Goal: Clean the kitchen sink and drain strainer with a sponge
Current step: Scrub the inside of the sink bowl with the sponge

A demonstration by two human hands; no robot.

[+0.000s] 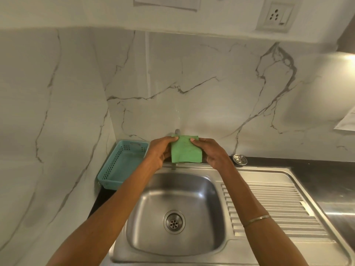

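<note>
A flat green sponge [186,150] is held up above the back rim of the steel sink [211,191]. My left hand [159,152] pinches its left edge and my right hand [210,151] pinches its right edge. The sink's drain opening [174,222] lies in the bowl below my arms. A round metal drain strainer [239,159] sits on the dark counter behind the sink, just right of my right hand. The tap [177,131] is mostly hidden behind the sponge.
A teal perforated plastic basket [123,164] stands left of the sink against the marble wall. The ribbed steel drainboard [269,206] extends to the right. A wall socket [276,14] sits high on the right.
</note>
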